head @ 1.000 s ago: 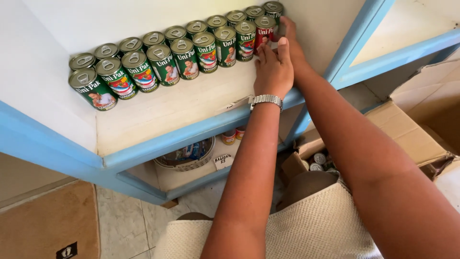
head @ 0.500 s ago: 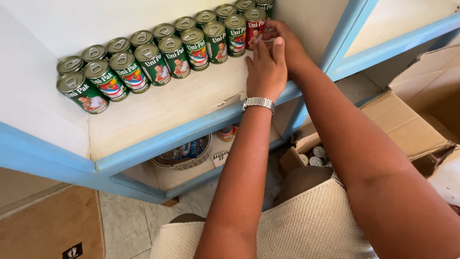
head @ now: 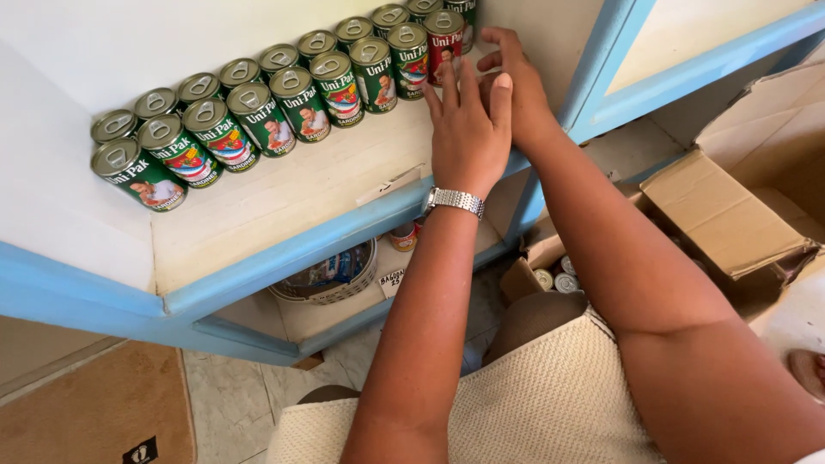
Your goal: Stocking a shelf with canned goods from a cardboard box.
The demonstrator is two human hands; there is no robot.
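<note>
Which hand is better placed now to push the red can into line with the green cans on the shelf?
Probably the left hand: its fingertips already reach the red can at the right end of the front row of green cans. The right hand lies beside and partly behind it, nearer the shelf's side wall.

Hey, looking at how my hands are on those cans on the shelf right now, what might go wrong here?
1. The left hand and right hand crowd the red-labelled can at the row's end; a nudge might tip it into the green-labelled cans, which stand touching, so several could topple.
2. Your arms reach over the open cardboard box, and a can that slips off the shelf edge may drop toward the floor or your lap.
</note>
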